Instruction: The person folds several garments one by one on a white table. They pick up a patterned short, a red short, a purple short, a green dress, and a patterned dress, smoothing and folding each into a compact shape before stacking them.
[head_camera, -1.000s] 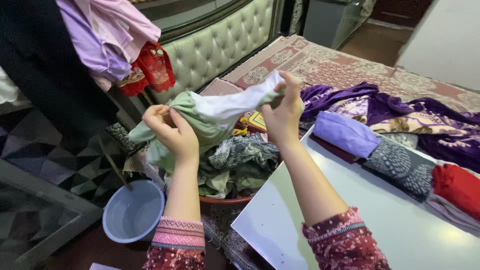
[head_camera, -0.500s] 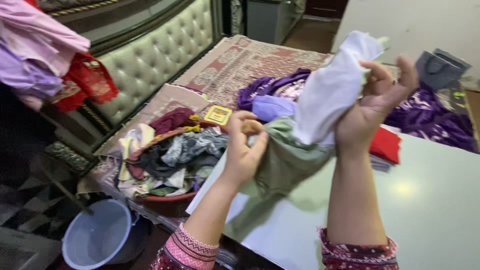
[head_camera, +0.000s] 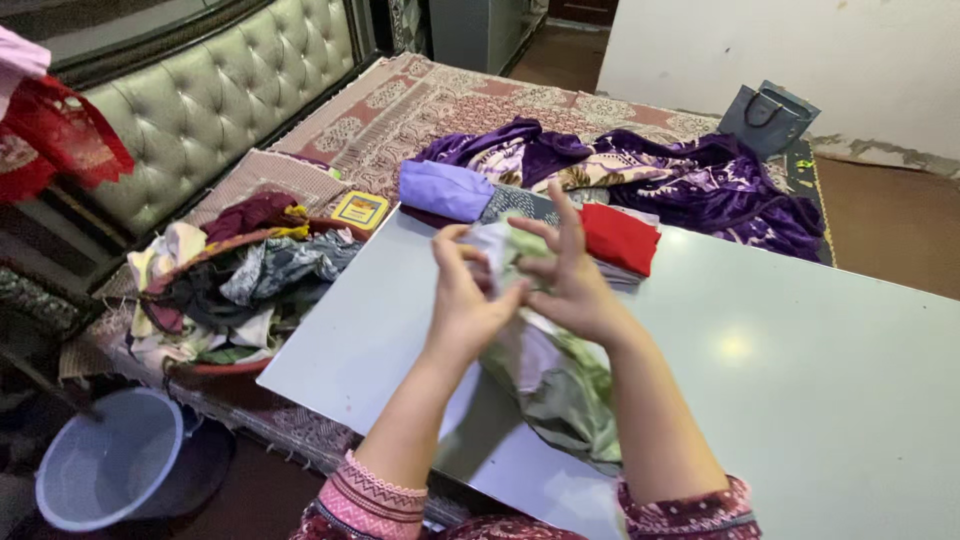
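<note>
Half a second earlier both hands had held the pale green and white cloth garment (head_camera: 560, 385) high in the air; by now they had come down and drawn together over the near left part of the smooth grey table (head_camera: 800, 380), with the garment bunched between them and its loose end trailing toward the table's near edge. The left hand (head_camera: 465, 300) was closed on the cloth, fingers curled around a fold. The right hand (head_camera: 570, 285) pinched the fabric with thumb and lower fingers while two fingers stood straight up. Along the table's far edge lay a row of folded clothes: a lilac folded cloth (head_camera: 445, 188) at the far left corner, a grey patterned one beside it, and a red folded cloth (head_camera: 620, 238) just behind the hands. Off the table's left edge sat a round basket heaped with mixed crumpled clothes (head_camera: 235, 285), and a pale blue plastic bucket (head_camera: 105, 470) stood on the floor below it.
</note>
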